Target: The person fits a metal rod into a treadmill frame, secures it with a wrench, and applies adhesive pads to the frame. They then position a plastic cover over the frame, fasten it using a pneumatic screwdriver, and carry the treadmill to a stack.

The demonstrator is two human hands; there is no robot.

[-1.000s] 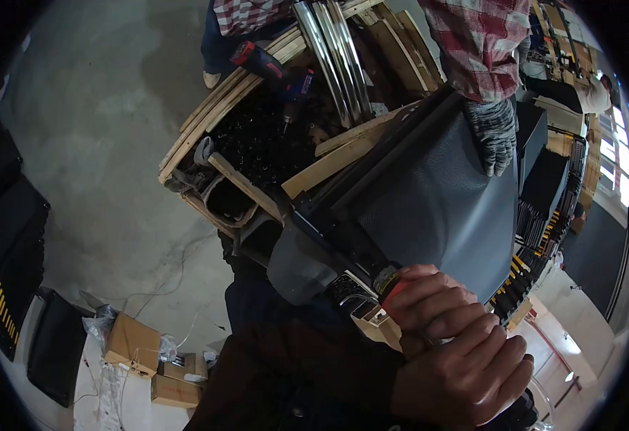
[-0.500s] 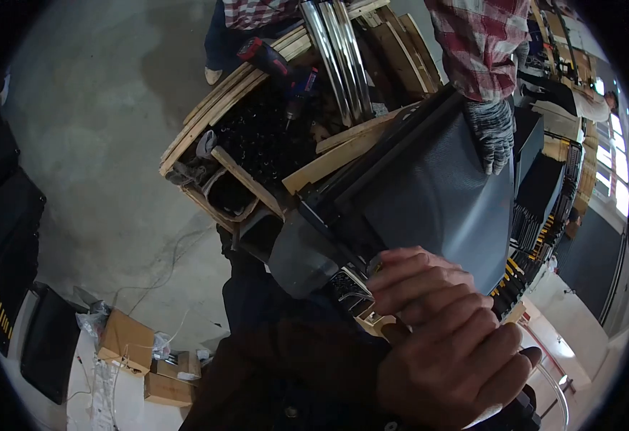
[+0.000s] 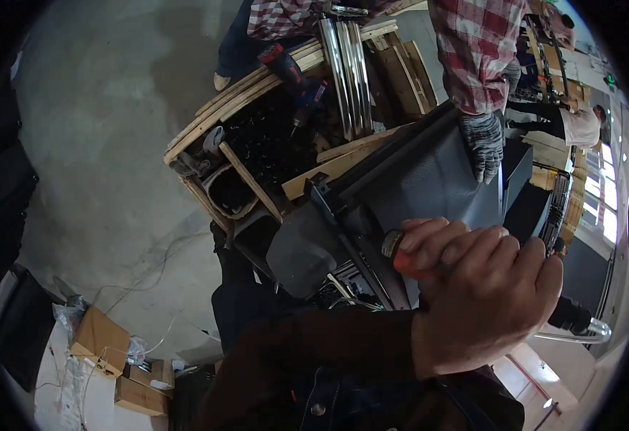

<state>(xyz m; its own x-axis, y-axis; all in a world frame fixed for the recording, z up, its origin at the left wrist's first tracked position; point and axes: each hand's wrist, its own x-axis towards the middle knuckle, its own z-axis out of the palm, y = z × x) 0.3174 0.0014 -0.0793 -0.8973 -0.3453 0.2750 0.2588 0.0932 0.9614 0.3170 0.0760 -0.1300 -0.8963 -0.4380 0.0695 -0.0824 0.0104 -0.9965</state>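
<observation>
Right hand (image 3: 487,294) clenched around an orange-handled tool (image 3: 404,260) at the near edge of a grey upholstered panel (image 3: 429,183); the left hand cannot be made out. A co-worker's gloved hand (image 3: 483,144) rests on the panel's far edge, with a wooden frame (image 3: 242,104) beyond.
</observation>
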